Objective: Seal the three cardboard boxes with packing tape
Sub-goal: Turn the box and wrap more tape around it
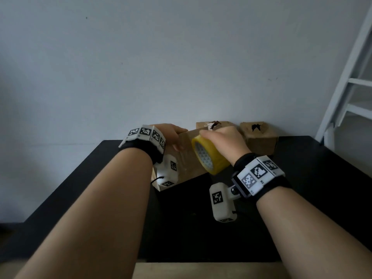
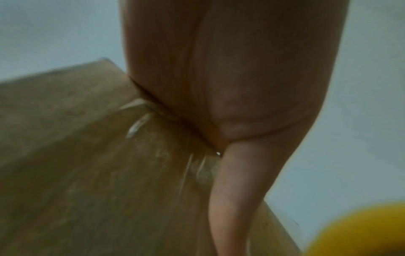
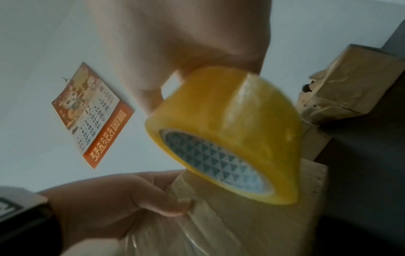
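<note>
Left hand clamps the near box at frame centre while right hand grips the yellow tape roll, apparently mid-strip; next, pressing tape flat.

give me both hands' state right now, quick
Left hand: grips the near cardboard box.
Right hand: holds the yellow tape roll.
</note>
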Tool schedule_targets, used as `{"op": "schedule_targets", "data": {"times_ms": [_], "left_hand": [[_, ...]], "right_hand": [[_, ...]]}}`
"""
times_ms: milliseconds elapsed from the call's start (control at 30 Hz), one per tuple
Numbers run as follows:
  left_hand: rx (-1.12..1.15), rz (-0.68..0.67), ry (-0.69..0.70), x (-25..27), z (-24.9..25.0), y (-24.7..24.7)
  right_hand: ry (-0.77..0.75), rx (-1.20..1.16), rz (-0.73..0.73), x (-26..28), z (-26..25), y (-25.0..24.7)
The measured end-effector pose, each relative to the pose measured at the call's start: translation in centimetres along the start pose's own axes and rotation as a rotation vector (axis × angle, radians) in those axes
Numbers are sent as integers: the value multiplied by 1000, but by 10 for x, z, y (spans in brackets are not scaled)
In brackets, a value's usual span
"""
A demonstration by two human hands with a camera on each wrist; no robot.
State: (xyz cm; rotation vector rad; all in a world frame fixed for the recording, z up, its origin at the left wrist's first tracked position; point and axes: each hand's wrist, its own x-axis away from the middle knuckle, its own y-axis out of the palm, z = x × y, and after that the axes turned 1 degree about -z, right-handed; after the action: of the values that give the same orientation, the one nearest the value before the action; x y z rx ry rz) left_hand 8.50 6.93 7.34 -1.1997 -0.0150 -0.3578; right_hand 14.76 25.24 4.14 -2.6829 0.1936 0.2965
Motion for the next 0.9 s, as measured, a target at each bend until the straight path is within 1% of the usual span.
{"op": "schedule_targets", "data": {"times_ms": [33,133,200,300,333,467,567,633,700,733,833,900], "left_hand": [[3,-7,-1,0,1,-1],[59,-23,-11,-2,0,-4],[83,-15,-23,-5,-2,-4],[135,73,-56,-6,-8,-1],[141,118,-60,-7,-11,0],[-2,359,-70,-9,-23,11],[-29,480,-30,-6,-26,22],[-89,514,10,-1,-23,24],[-181,490,28,5,-20,25],[-216,451,17,5,-18,25],[-318,238,-54,5,-16,26],[-393,160,-80,4,-17,27]], "right_hand": [[34,44,-24,2,4,0],[209,188,-152,7,24,0],[281,211,-191,11,34,1],[256,246,-173,12,36,6],[239,211,-148,12,36,6],[160,-68,-50,9,30,7],[115,-128,-56,8,24,12],[107,-125,-36,6,24,15],[107,-116,-18,5,23,17],[102,-115,-14,3,22,18],[83,-111,-6,0,15,20],[83,-108,2,1,13,21]]}}
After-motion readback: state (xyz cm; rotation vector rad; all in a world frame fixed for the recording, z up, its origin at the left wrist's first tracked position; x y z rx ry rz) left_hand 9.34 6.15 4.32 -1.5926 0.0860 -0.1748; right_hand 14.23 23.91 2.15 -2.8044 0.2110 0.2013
